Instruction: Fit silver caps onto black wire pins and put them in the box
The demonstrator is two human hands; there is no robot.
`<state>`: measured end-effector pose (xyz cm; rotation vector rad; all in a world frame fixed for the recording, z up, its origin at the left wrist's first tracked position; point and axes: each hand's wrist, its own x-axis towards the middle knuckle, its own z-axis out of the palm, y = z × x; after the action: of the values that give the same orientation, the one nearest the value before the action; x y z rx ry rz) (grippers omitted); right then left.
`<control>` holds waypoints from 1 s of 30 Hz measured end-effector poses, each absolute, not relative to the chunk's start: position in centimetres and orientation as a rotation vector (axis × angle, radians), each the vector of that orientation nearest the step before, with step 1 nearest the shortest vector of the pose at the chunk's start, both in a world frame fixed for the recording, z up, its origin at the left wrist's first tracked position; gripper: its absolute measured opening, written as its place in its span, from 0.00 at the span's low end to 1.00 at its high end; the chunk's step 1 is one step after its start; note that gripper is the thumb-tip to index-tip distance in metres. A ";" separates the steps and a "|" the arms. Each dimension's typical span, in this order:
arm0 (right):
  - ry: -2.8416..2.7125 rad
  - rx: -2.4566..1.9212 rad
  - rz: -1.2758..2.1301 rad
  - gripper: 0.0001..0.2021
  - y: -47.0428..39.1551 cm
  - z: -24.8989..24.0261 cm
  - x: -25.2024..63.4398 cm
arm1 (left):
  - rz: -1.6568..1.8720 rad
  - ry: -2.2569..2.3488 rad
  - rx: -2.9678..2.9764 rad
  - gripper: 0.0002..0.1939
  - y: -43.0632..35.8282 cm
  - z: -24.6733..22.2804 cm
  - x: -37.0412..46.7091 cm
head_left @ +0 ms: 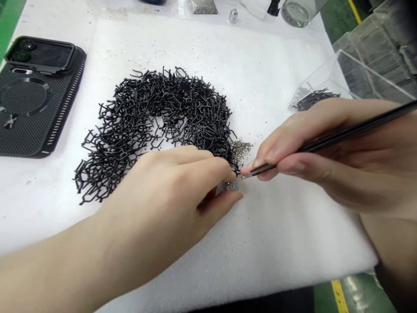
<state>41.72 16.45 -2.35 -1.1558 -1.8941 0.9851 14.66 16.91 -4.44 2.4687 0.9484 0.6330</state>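
Observation:
My left hand (169, 187) reaches in from the lower left, with thumb and forefinger pinched on a small silver metal block (232, 185) that shows small holes. In my right hand (312, 148) is a pair of black tweezers (342, 134), slanting down to the left. Their tips are beside the block, close to a small black branched piece; whether they grip it I cannot tell. A large arched heap of thin black forked pieces (176, 95) lies behind my left hand, which hides part of it. Tiny metallic grains (241, 150) are scattered at the heap's right end.
A black phone-like device (32, 100) lies at the left. On the right stands a clear box (342, 74) with black pieces inside. Along the far edge are a bag of grains (202, 6), a small metal block (233, 16) and a glass jar (296, 12).

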 end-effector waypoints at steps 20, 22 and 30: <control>-1.984 -1.169 0.922 0.06 16.2 -2.3 40.8 | 0.636 0.989 2.512 0.08 16.7 -3.8 14.7; -2.003 -1.133 0.941 0.04 16.1 -2.3 41.3 | 0.660 0.972 2.506 0.09 16.6 -3.6 14.8; -1.972 -1.119 0.999 0.07 16.4 -2.6 41.0 | 0.612 0.977 2.508 0.10 16.9 -4.2 14.9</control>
<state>41.04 16.37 -2.58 -1.1193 -1.9724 0.9993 14.87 16.89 -4.19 2.5076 0.9772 0.6121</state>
